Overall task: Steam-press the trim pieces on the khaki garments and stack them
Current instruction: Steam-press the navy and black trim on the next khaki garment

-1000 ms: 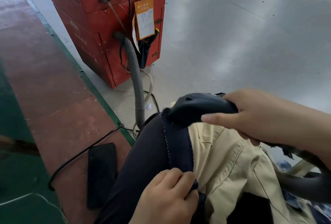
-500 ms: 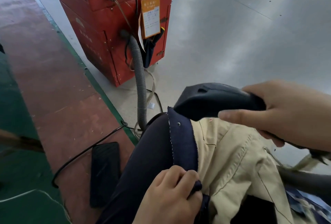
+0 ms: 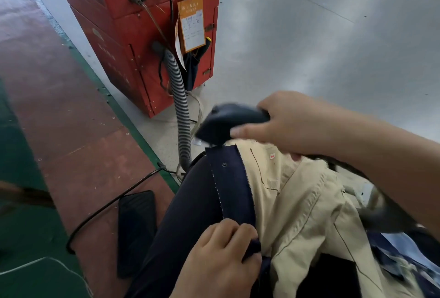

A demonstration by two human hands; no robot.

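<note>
A khaki garment [image 3: 300,205] lies over a dark padded form [image 3: 188,214], with its navy trim strip [image 3: 232,185] running down the form's top. My left hand [image 3: 221,259] pinches the near end of the strip. My right hand [image 3: 292,124] grips the handle of a dark steam iron [image 3: 228,122], whose nose sits just past the strip's far end. The iron's sole is hidden.
A red machine cabinet [image 3: 142,19] with an orange tag [image 3: 192,24] stands behind, and a grey corrugated hose [image 3: 182,112] runs down from it. A black foot pedal [image 3: 137,231] with its cable lies on the red floor at left. More fabric lies at lower right [image 3: 400,264].
The iron in my right hand has moved away from me along the trim strip, off its far end. My left hand keeps its pinch on the near end.
</note>
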